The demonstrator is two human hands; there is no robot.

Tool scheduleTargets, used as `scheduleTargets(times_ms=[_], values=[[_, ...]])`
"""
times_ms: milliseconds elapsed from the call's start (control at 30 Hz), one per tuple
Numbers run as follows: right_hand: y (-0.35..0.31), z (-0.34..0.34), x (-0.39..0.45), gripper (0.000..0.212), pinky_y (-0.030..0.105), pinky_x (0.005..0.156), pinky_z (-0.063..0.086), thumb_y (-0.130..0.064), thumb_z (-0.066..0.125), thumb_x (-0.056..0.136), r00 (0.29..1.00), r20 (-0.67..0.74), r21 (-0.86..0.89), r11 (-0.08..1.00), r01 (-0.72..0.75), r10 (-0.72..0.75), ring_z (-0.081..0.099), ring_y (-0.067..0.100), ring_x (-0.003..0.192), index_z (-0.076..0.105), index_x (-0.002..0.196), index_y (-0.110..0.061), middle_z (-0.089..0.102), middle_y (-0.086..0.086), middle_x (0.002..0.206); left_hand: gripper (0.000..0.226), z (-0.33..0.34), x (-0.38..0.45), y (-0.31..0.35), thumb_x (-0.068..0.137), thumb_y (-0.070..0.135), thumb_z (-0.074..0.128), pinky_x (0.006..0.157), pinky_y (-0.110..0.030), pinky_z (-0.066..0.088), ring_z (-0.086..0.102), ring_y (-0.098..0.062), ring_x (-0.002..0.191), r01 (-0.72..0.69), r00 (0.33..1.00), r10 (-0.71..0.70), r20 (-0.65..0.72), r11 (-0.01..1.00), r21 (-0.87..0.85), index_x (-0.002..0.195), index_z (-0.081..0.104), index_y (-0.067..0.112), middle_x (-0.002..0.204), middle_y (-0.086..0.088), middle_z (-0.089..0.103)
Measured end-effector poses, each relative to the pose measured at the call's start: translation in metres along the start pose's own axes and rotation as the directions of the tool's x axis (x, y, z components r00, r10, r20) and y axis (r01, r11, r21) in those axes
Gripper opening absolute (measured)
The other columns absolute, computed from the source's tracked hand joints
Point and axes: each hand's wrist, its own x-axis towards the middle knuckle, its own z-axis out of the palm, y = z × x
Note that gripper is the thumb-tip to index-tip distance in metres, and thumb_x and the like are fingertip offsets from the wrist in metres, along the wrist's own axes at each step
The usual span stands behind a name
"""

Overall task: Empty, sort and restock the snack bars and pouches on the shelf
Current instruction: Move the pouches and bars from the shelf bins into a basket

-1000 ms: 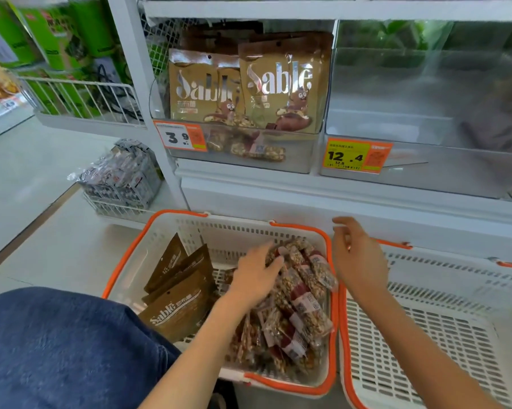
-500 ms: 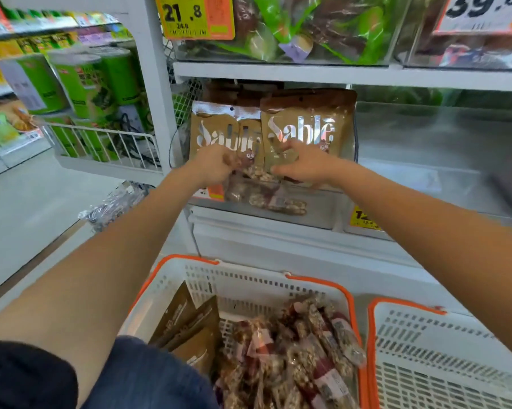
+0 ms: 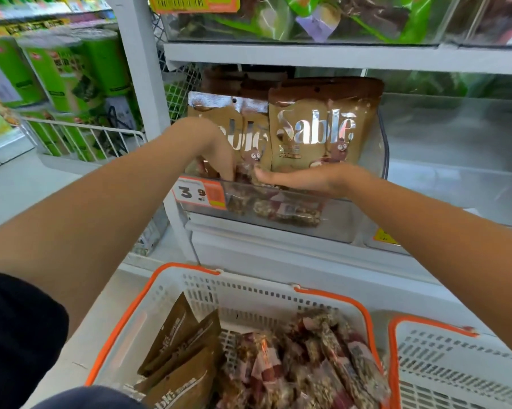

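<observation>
Two brown Sable pouches (image 3: 316, 128) stand upright in a clear shelf bin (image 3: 340, 225), with several nut snack bars (image 3: 281, 212) lying in front of them at the bin's bottom. My left hand (image 3: 216, 152) reaches down into the bin's left side, fingers pointing at the bars. My right hand (image 3: 308, 180) lies across the bin's rim, thumb stretched left and fingers hidden inside. Whether either hand holds a bar is hidden. Below, a white basket with an orange rim (image 3: 122, 323) holds more Sable pouches (image 3: 178, 349) and a pile of snack bars (image 3: 308, 367).
A second white and orange basket (image 3: 396, 335) sits to the right. A "3.9" price tag (image 3: 198, 193) is fixed to the bin front. Another clear bin (image 3: 455, 172) is to the right. Green canisters (image 3: 72, 69) fill a wire rack (image 3: 86, 137) on the left.
Both hands left the basket, rose to the shelf bin and now dip into it. The view tilted up and moved closer to the shelf.
</observation>
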Motion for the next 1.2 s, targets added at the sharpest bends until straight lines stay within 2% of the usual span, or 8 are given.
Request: scheduleTargets(times_ms=[267, 367, 533, 700, 900, 1000, 1133, 1200], values=[[0.009, 0.005, -0.006, 0.132, 0.047, 0.118, 0.015, -0.088, 0.061, 0.043, 0.996, -0.085, 0.07, 0.998, 0.005, 0.001, 0.011, 0.018, 0.146, 0.005, 0.15, -0.036, 0.005, -0.01, 0.159, 0.017, 0.007, -0.005, 0.003, 0.094, 0.01, 0.041, 0.068, -0.033, 0.036, 0.039, -0.019, 0.071, -0.094, 0.994, 0.097, -0.049, 0.994, 0.055, 0.087, 0.048, 0.023, 0.09, -0.004, 0.045], [0.01, 0.003, -0.011, 0.125, 0.045, 0.119, 0.012, -0.08, 0.064, 0.056, 0.995, -0.101, -0.025, 1.0, -0.006, 0.004, 0.004, 0.018, 0.147, -0.003, 0.151, -0.034, -0.002, -0.008, 0.161, 0.004, 0.01, -0.009, 0.004, 0.096, 0.028, 0.048, 0.083, -0.039, 0.039, 0.046, -0.025, 0.094, -0.098, 0.994, 0.097, -0.046, 0.995, -0.019, 0.095, 0.05, 0.024, 0.116, -0.011, 0.05], [0.015, 0.002, -0.023, 0.112, 0.033, 0.112, 0.029, -0.062, 0.074, 0.066, 0.966, -0.254, -0.009, 0.999, 0.053, -0.053, 0.03, 0.017, 0.138, 0.01, 0.151, -0.027, 0.023, -0.006, 0.155, 0.063, 0.014, -0.028, 0.01, 0.094, 0.059, 0.031, 0.11, -0.035, 0.023, 0.031, -0.022, 0.136, -0.101, 0.99, 0.094, -0.101, 0.993, -0.063, 0.142, 0.04, 0.018, 0.145, -0.002, 0.038], [0.012, 0.008, -0.037, 0.091, 0.014, 0.089, 0.031, -0.041, 0.08, 0.071, 0.871, -0.45, -0.012, 0.977, 0.212, -0.195, 0.043, 0.006, 0.118, 0.027, 0.144, -0.023, 0.044, -0.014, 0.124, 0.082, 0.023, -0.031, 0.003, 0.072, 0.072, 0.029, 0.095, -0.034, 0.035, 0.044, -0.019, 0.099, -0.196, 0.955, 0.169, -0.245, 0.977, -0.091, 0.124, 0.054, 0.013, 0.112, -0.005, 0.052], [0.004, 0.016, -0.049, 0.078, 0.021, 0.083, 0.042, -0.039, 0.087, 0.062, 0.639, -0.685, -0.229, 0.936, 0.267, -0.35, 0.047, 0.013, 0.102, 0.043, 0.123, -0.021, 0.042, -0.001, 0.116, 0.074, 0.029, -0.044, 0.012, 0.085, 0.075, 0.023, 0.09, -0.043, 0.032, 0.046, -0.02, 0.074, -0.291, 0.692, 0.084, -0.717, 0.941, -0.171, 0.081, 0.054, 0.008, 0.073, -0.003, 0.052], [-0.002, 0.029, -0.077, 0.063, -0.001, 0.076, 0.034, -0.032, 0.088, 0.062, 0.475, -0.786, -0.226, 0.899, 0.374, -0.396, 0.043, -0.004, 0.09, 0.047, 0.109, -0.021, 0.039, 0.0, 0.113, 0.067, 0.03, -0.078, 0.036, 0.089, 0.071, 0.02, 0.071, -0.035, 0.033, 0.039, -0.014, 0.06, -0.466, 0.541, 0.069, -0.838, 0.854, -0.23, 0.065, 0.04, 0.012, 0.063, -0.003, 0.041], [0.024, 0.089, -0.129, 0.062, -0.005, 0.081, 0.029, -0.029, 0.086, 0.064, 0.442, -0.836, -0.147, 0.909, 0.389, -0.324, 0.039, -0.006, 0.086, 0.044, 0.11, -0.03, 0.037, -0.004, 0.114, 0.077, 0.067, -0.096, 0.091, 0.089, 0.07, 0.022, 0.097, -0.039, 0.044, 0.057, -0.021, 0.105, -0.441, 0.842, -0.131, -0.523, 0.392, -0.808, 0.128, 0.052, 0.011, 0.119, -0.008, 0.059], [0.054, 0.13, -0.141, 0.057, -0.004, 0.078, 0.031, -0.03, 0.085, 0.067, 0.485, -0.854, -0.02, 0.944, 0.329, -0.187, 0.037, 0.0, 0.086, 0.044, 0.108, -0.028, 0.038, -0.002, 0.112, 0.075, 0.099, -0.089, 0.121, 0.089, 0.069, 0.025, 0.079, -0.034, 0.055, 0.063, -0.024, 0.098, -0.245, 0.965, -0.08, -0.251, 0.073, -0.967, 0.137, 0.044, 0.013, 0.125, -0.012, 0.06]])
